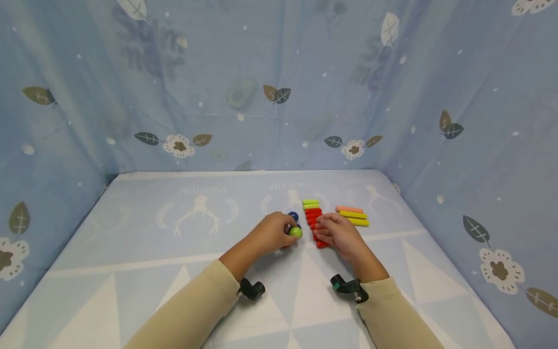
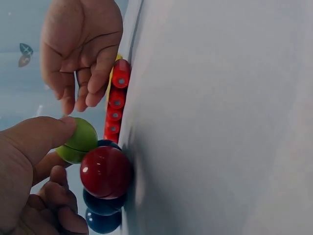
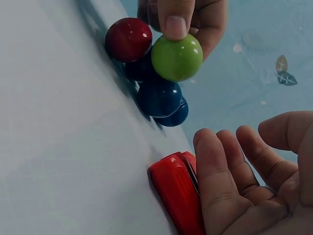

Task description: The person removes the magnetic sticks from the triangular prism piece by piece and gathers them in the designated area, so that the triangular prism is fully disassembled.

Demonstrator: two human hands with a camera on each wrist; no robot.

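Toward the far right of the table, the right hand rested relaxed and open on the row of red sticks. Just beside it, the left hand pinched a green ball (above red and blue balls).

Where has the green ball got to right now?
In the head view the green ball sits just left of the row of red sticks, pinched by the left hand and raised above the red ball and blue balls.
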